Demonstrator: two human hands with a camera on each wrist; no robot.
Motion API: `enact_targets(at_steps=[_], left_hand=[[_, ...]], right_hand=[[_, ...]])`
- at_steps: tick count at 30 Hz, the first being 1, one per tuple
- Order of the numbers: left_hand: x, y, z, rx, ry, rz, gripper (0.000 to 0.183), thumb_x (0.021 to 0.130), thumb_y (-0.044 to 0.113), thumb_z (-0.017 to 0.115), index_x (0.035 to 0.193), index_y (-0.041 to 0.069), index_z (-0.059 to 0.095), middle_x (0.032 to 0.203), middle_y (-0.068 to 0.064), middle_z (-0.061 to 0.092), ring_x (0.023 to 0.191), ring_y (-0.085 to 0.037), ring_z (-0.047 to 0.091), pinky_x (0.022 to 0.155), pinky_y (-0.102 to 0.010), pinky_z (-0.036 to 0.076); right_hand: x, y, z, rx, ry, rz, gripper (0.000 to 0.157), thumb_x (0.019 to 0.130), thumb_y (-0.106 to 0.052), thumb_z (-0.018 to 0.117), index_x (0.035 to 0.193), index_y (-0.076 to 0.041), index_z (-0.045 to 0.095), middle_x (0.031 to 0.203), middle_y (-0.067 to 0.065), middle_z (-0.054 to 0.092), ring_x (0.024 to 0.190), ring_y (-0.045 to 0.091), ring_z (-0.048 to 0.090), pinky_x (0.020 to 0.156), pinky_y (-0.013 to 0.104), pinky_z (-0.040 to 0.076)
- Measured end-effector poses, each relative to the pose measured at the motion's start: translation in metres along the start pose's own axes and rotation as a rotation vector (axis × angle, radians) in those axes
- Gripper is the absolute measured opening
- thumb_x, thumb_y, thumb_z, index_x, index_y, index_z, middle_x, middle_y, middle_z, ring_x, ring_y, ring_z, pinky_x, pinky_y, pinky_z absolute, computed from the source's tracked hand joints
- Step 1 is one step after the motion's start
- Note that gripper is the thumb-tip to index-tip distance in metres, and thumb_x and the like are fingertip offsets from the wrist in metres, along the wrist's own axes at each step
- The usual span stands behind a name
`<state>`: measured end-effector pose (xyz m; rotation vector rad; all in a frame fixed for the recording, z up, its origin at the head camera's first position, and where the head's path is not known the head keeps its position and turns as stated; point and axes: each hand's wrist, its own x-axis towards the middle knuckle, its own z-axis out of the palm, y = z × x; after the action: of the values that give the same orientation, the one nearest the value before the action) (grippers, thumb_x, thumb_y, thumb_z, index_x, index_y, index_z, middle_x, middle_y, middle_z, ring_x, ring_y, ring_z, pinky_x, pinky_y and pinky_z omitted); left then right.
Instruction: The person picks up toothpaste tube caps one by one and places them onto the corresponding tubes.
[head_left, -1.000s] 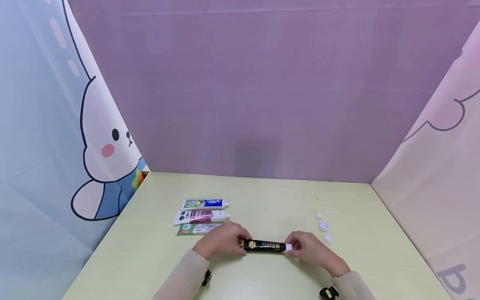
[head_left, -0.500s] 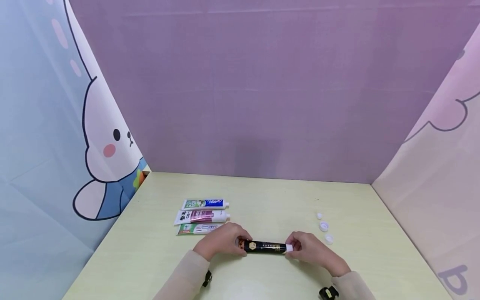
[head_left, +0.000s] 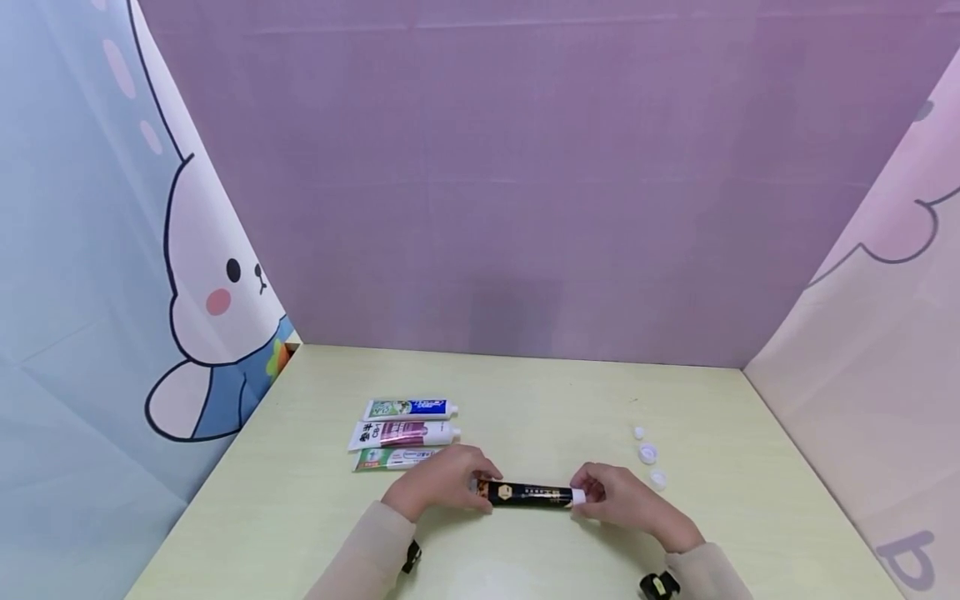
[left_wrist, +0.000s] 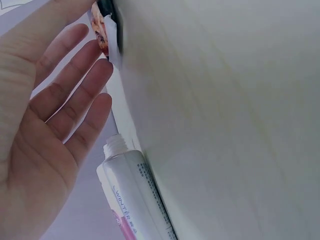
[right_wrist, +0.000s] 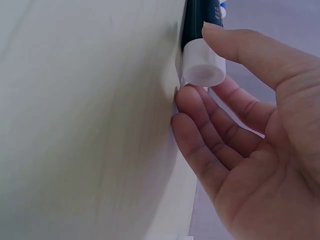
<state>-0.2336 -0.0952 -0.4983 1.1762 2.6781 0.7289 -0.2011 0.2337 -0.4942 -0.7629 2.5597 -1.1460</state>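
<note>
A black toothpaste tube (head_left: 532, 494) with gold print lies crosswise between my hands, close over the table. My left hand (head_left: 448, 479) pinches its flat tail end between thumb and fingers. At the other end, my right hand (head_left: 618, 497) holds the tube by the white cap (right_wrist: 204, 62), with the thumb where cap and tube meet. Beyond my left hand lie a green-and-white tube (head_left: 393, 458), partly covered by that hand, a white-and-magenta tube (head_left: 403, 433) and a blue-and-green tube (head_left: 408, 408). In the left wrist view a bare threaded neck (left_wrist: 116, 145) shows on a white tube.
Three loose white caps, a small cap (head_left: 638, 432), a wider cap (head_left: 647, 452) and a nearer cap (head_left: 657, 478), lie in a row beyond my right hand. A purple cloth (head_left: 510, 208) hangs behind the table (head_left: 300, 517), with printed curtains at both sides.
Both hands keep their places on the black tube. The gold lettering near its capped end shows less than a second ago.
</note>
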Motion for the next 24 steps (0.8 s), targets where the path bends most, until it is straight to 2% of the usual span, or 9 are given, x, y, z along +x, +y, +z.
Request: enact_targets(at_steps=[8,13,19,24], left_hand=[[-0.002,-0.001,-0.006,-0.040,-0.004,-0.036,0.041,0.078,0.032,0.086,0.116,0.019,0.075,0.112,0.012,0.069,0.100,-0.003,0.061,0.089,-0.022,0.050],[-0.008,-0.005,-0.016,-0.088,0.031,-0.081,0.037,0.082,0.027,0.083,0.117,0.018,0.075,0.113,0.011,0.069,0.104,-0.008,0.062,0.092,-0.027,0.051],[-0.019,-0.018,-0.029,-0.043,0.089,-0.078,0.037,0.083,0.024,0.083,0.117,0.012,0.075,0.112,0.004,0.070,0.102,-0.014,0.064,0.090,-0.029,0.052],[-0.028,-0.029,-0.037,-0.015,0.117,-0.097,0.035,0.084,0.023,0.082,0.116,0.011,0.075,0.113,0.004,0.070,0.101,-0.013,0.064,0.089,-0.031,0.053]], right_hand=[[-0.001,0.001,0.000,0.009,0.007,0.009,0.028,0.087,-0.023,0.079,0.105,-0.007,0.065,0.087,-0.002,0.062,0.080,0.009,0.058,0.066,0.026,0.053],[-0.003,0.001,-0.003,-0.022,0.036,0.007,0.029,0.090,-0.030,0.076,0.108,-0.009,0.065,0.096,-0.001,0.065,0.085,0.011,0.060,0.072,0.027,0.053],[-0.006,0.001,-0.007,-0.027,0.063,0.014,0.030,0.092,-0.030,0.074,0.109,-0.007,0.065,0.098,-0.002,0.066,0.088,0.013,0.062,0.075,0.027,0.054],[-0.006,0.003,-0.011,0.002,0.064,0.023,0.030,0.093,-0.030,0.073,0.110,-0.006,0.065,0.099,-0.002,0.066,0.089,0.015,0.062,0.075,0.027,0.054]])
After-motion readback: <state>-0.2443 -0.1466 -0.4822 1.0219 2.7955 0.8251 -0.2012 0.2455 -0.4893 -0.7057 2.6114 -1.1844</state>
